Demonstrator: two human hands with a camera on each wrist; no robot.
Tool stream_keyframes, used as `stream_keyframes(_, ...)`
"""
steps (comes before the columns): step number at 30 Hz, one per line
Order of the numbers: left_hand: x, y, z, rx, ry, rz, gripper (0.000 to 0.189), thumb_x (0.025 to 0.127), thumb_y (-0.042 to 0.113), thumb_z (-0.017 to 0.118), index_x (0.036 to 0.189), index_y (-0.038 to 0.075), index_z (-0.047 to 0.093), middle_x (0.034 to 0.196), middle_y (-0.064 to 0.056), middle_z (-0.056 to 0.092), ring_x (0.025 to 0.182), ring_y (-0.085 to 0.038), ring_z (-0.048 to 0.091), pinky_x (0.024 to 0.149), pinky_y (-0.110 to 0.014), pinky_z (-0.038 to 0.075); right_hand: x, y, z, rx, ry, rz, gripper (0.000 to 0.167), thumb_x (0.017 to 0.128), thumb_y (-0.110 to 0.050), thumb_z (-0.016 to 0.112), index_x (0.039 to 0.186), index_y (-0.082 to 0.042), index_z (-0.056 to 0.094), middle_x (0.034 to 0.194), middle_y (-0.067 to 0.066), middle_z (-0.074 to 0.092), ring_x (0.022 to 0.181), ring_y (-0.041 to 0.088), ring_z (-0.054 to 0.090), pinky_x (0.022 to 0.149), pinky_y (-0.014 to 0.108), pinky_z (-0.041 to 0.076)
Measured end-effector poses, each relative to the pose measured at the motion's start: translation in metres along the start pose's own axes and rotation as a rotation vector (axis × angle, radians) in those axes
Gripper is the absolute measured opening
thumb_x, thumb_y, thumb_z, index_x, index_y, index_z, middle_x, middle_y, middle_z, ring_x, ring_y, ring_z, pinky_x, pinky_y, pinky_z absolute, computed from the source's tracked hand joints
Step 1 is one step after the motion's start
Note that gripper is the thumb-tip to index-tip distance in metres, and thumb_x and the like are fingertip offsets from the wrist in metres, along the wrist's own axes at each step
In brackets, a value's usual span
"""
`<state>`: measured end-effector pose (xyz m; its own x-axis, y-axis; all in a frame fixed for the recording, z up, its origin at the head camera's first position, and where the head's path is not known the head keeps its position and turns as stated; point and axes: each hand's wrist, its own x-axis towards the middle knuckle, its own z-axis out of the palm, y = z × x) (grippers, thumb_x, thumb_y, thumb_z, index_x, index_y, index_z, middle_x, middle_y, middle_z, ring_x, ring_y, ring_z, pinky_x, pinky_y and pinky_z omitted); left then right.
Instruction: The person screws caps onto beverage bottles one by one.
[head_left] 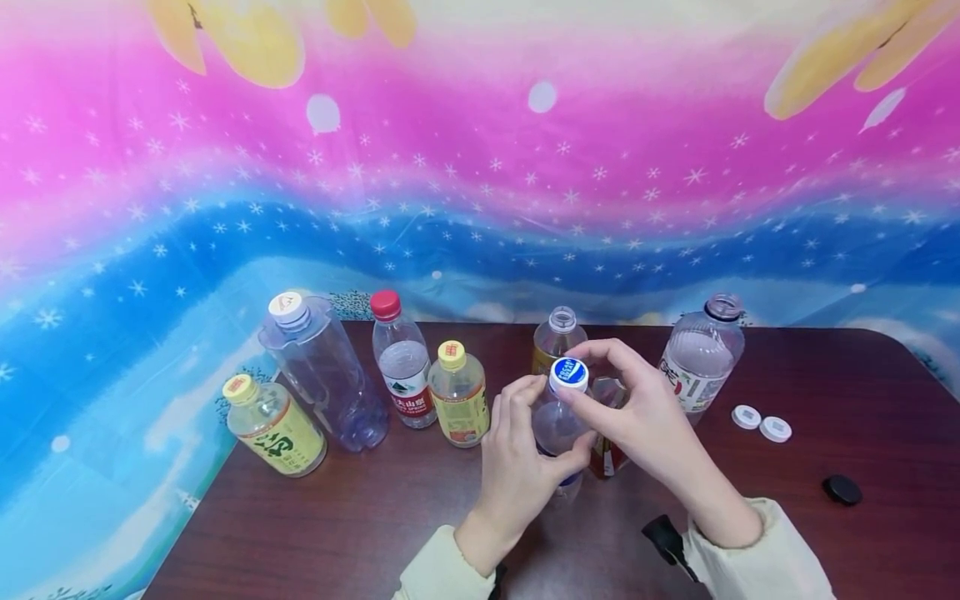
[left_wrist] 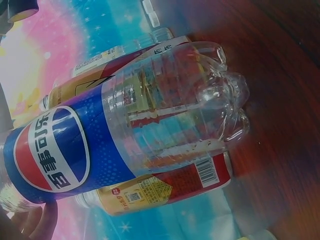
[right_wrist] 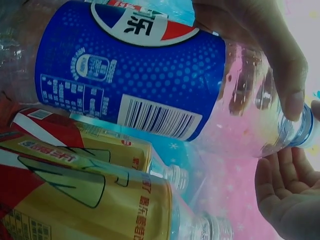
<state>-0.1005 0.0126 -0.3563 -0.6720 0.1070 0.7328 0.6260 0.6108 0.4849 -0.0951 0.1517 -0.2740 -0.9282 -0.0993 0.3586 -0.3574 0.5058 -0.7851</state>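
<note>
A clear Pepsi bottle (head_left: 557, 429) with a blue label (left_wrist: 60, 155) stands upright between my hands. My left hand (head_left: 521, 454) grips its upper part, thumb on the near side and fingers round the far left. A white cap (head_left: 569, 377) with a blue top sits at the bottle's mouth, pinched between thumb and fingers of my right hand (head_left: 637, 400). Whether the cap is tight cannot be seen. Close behind the bottle are two uncapped gold-and-red-labelled bottles, one farther back (head_left: 553, 340) and one (head_left: 609, 458) partly covered by my right hand.
On the left stand two yellow-capped bottles (head_left: 277, 433) (head_left: 459, 400), a tall bluish bottle (head_left: 330, 375) and a red-capped water bottle (head_left: 401, 358). An uncapped bottle (head_left: 701, 358) stands at right, beside two white caps (head_left: 746, 417) (head_left: 776, 429) and a black cap (head_left: 842, 490).
</note>
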Motion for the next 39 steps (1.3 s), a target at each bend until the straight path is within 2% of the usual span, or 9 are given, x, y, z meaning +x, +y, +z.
stream_keyframes(4, -0.0003, -0.0003, 0.0002, 0.000, 0.002, 0.001, 0.072, 0.068, 0.034, 0.083, 0.122, 0.005, 0.045, 0.121, -0.008, 0.055, 0.106, -0.018, 0.057, 0.083, -0.029, 0.055, 0.0004, 0.0013, 0.0006, -0.003, -0.002, -0.038, 0.034, 0.084, -0.013, 0.071, 0.116, -0.011, 0.060, 0.106, 0.002, 0.065, 0.085, 0.001, 0.054, 0.070, 0.020, 0.048)
stream_keyframes(11, -0.0007, 0.0001, -0.0010, 0.000, -0.019, -0.014, 0.072, 0.069, 0.034, 0.082, 0.123, 0.007, 0.044, 0.122, -0.008, 0.054, 0.108, -0.019, 0.057, 0.085, -0.031, 0.055, -0.0014, 0.0055, -0.0047, -0.012, -0.064, -0.189, 0.041, 0.087, -0.006, 0.063, 0.127, -0.015, 0.061, 0.117, 0.003, 0.065, 0.096, -0.004, 0.052, 0.071, 0.021, 0.047)
stream_keyframes(17, -0.0006, 0.0002, -0.0014, -0.008, -0.025, -0.021, 0.071, 0.071, 0.036, 0.081, 0.124, 0.007, 0.044, 0.122, -0.008, 0.054, 0.108, -0.018, 0.056, 0.085, -0.031, 0.054, -0.0026, 0.0058, -0.0074, -0.005, -0.065, -0.220, 0.042, 0.089, -0.004, 0.060, 0.130, -0.017, 0.060, 0.121, 0.005, 0.064, 0.104, -0.006, 0.051, 0.074, 0.021, 0.047)
stream_keyframes(24, -0.0001, 0.0010, -0.0016, -0.011, -0.034, -0.026, 0.071, 0.070, 0.034, 0.081, 0.124, 0.007, 0.043, 0.122, -0.008, 0.054, 0.108, -0.018, 0.056, 0.085, -0.031, 0.055, -0.0026, 0.0048, -0.0081, 0.020, -0.075, -0.195, 0.038, 0.091, -0.005, 0.059, 0.128, -0.012, 0.060, 0.120, 0.004, 0.064, 0.098, -0.004, 0.053, 0.071, 0.021, 0.049)
stream_keyframes(39, 0.0004, 0.0018, -0.0018, -0.003, -0.030, -0.027, 0.069, 0.071, 0.034, 0.080, 0.124, 0.007, 0.043, 0.122, -0.008, 0.054, 0.107, -0.018, 0.056, 0.085, -0.030, 0.055, -0.0021, 0.0051, -0.0071, 0.034, -0.072, -0.125, 0.033, 0.092, -0.009, 0.060, 0.125, -0.011, 0.061, 0.114, 0.003, 0.065, 0.098, -0.004, 0.053, 0.075, 0.020, 0.051)
